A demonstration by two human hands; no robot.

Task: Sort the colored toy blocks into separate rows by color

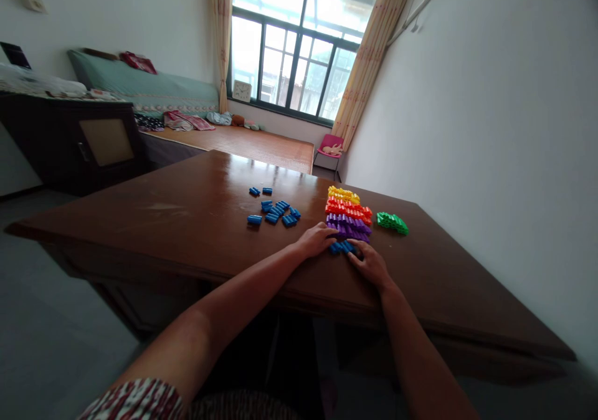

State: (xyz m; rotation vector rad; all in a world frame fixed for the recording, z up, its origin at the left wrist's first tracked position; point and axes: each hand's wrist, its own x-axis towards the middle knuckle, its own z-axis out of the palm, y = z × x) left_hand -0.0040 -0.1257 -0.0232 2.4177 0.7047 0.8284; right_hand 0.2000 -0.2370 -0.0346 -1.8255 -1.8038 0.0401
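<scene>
Remotely, I'm apparently squaring a blue row (342, 247) — my left hand (316, 241) and right hand (372, 264) are flanking it, loosely curled; whether they're gripping, I can't tell. Aligning is probably calling for light, even pressure. Glossy and ridged, it's lying on the table (205, 220) just before purple rows (351, 227) — loose blue pieces (272, 218) are sitting beyond.

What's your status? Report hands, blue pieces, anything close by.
Left hand, right hand flanking near blue pieces. Other blue pieces scattered farther left. Purple pieces close beyond.
</scene>
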